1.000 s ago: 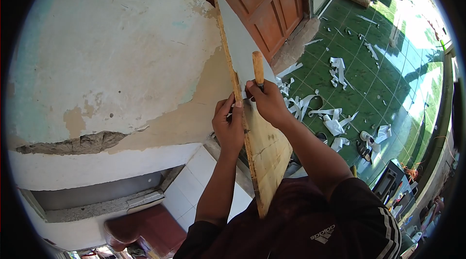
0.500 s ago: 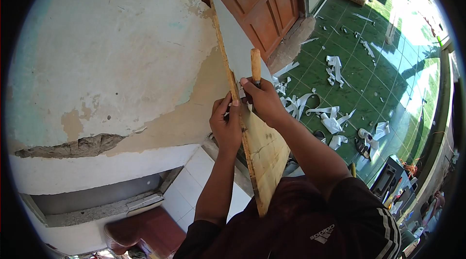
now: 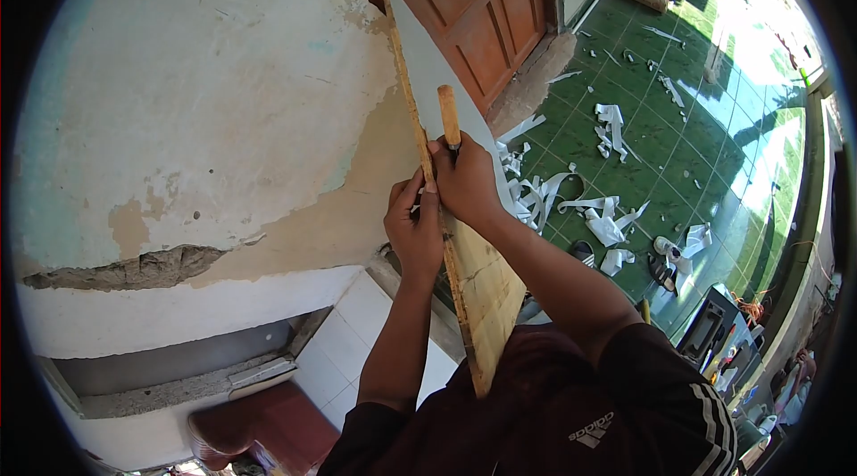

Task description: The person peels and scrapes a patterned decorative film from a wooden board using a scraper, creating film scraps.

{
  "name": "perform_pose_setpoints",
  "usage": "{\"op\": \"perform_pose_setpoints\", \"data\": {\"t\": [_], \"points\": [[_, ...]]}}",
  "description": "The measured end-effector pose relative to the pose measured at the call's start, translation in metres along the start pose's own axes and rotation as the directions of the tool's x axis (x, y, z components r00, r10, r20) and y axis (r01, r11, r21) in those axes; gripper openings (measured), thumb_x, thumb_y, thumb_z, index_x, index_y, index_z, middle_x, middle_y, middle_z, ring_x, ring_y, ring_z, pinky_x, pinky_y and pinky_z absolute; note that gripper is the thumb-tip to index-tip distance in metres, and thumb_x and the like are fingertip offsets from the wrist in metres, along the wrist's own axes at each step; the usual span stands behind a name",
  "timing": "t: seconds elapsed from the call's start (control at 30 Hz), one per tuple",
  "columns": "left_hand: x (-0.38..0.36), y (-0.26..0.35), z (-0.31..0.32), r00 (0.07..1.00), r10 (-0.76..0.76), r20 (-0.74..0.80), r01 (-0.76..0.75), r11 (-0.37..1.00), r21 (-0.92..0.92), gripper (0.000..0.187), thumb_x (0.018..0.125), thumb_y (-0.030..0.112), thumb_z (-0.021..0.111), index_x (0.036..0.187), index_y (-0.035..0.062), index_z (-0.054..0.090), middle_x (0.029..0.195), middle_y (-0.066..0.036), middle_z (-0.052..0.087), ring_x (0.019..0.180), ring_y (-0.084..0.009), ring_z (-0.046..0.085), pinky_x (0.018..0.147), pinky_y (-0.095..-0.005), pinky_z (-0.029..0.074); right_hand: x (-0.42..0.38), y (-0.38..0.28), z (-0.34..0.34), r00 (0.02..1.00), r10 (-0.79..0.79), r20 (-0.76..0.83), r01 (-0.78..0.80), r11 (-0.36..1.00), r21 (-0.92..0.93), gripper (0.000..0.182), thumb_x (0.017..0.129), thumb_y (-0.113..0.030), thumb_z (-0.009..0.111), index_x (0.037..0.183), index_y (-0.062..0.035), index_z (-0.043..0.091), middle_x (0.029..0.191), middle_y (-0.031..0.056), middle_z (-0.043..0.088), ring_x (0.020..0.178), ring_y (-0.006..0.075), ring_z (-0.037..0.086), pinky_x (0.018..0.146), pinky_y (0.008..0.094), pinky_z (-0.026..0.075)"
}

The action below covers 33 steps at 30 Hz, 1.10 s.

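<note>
A long board (image 3: 486,271) stands on edge in front of my body, its narrow worn edge facing up and its far part covered in a pale sheet. My left hand (image 3: 416,221) is closed on the board's edge from the left side, thumb on top. My right hand (image 3: 469,179) is closed round a tool with a wooden handle (image 3: 449,112), which points up; its lower end is hidden by my fingers. The right fingertips touch the edge just beyond my left thumb.
White torn strips (image 3: 544,199) lie over the green tiled floor (image 3: 661,137). Sandals (image 3: 662,275) and a toolbox (image 3: 711,324) are at the right. A brown panelled door (image 3: 491,20) is ahead, a peeling wall (image 3: 223,101) at the left, a dark red seat (image 3: 268,422) below.
My right hand has moved left with the tool, closer against the board's edge, and the handle has shifted left. My left hand has hardly moved.
</note>
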<state>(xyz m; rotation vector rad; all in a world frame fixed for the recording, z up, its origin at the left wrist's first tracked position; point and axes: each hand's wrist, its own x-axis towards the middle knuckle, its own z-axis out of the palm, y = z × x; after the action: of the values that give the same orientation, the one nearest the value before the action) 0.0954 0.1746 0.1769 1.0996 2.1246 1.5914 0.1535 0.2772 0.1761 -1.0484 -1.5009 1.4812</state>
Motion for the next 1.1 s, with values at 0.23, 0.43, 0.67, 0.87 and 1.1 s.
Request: {"op": "perform_pose_setpoints", "data": {"t": [0.23, 0.43, 0.67, 0.87, 1.1], "points": [[0.002, 0.006, -0.001, 1.0, 0.017, 0.02, -0.018, 0.999, 0.027, 0.033, 0.103, 0.013, 0.065, 0.132, -0.002, 0.069, 0.109, -0.01, 0.068, 0.1, -0.0159, 0.065, 0.089, -0.0297, 0.051, 0.001, 0.019, 0.005, 0.997, -0.039, -0.071, 0.04, 0.999, 0.011, 0.021, 0.101, -0.015, 0.063, 0.099, 0.0063, 0.063, 0.078, 0.0246, 0.07, 0.074, 0.0403, 0.071, 0.069, 0.0457, 0.053], [0.002, 0.005, -0.004, 0.999, 0.01, 0.035, -0.012, 0.998, 0.055, 0.033, 0.103, 0.013, 0.066, 0.133, -0.0012, 0.069, 0.109, -0.009, 0.068, 0.1, -0.0155, 0.065, 0.088, -0.0296, 0.051, 0.001, 0.02, 0.0, 0.998, 0.05, -0.031, -0.05, 0.998, 0.029, 0.024, 0.1, -0.018, 0.065, 0.1, 0.0057, 0.063, 0.079, 0.0218, 0.069, 0.073, 0.0355, 0.069, 0.07, 0.0436, 0.052], [0.002, 0.01, -0.005, 0.999, 0.001, 0.035, -0.004, 0.998, 0.068, 0.033, 0.103, 0.013, 0.066, 0.133, -0.0013, 0.069, 0.108, -0.008, 0.068, 0.097, -0.0142, 0.065, 0.085, -0.0282, 0.051, 0.0, 0.035, 0.001, 0.997, 0.017, -0.072, -0.013, 0.999, 0.044, 0.027, 0.101, -0.022, 0.066, 0.1, 0.0054, 0.064, 0.079, 0.0202, 0.069, 0.073, 0.0329, 0.068, 0.071, 0.0423, 0.051], [0.002, 0.011, -0.007, 0.998, -0.03, 0.048, 0.026, 0.996, 0.082, 0.034, 0.103, 0.013, 0.065, 0.133, -0.0022, 0.068, 0.108, -0.007, 0.067, 0.095, -0.0125, 0.064, 0.083, -0.0278, 0.051, 0.0, 0.041, -0.006, 0.997, 0.064, -0.033, -0.064, 0.998, 0.014, 0.021, 0.101, -0.015, 0.063, 0.1, 0.0058, 0.063, 0.085, 0.0249, 0.07, 0.081, 0.0422, 0.07, 0.075, 0.0458, 0.053], [0.002, 0.009, -0.008, 0.999, -0.015, 0.05, 0.012, 0.997, 0.078, 0.034, 0.104, 0.015, 0.064, 0.133, -0.0015, 0.068, 0.107, -0.006, 0.067, 0.095, -0.0115, 0.063, 0.083, -0.0271, 0.051, 0.001, 0.066, -0.016, 0.994, 0.096, -0.046, -0.096, 0.995, 0.0, 0.022, 0.102, -0.017, 0.063, 0.099, 0.0047, 0.062, 0.083, 0.0231, 0.07, 0.077, 0.0387, 0.07, 0.072, 0.0449, 0.052]]}}
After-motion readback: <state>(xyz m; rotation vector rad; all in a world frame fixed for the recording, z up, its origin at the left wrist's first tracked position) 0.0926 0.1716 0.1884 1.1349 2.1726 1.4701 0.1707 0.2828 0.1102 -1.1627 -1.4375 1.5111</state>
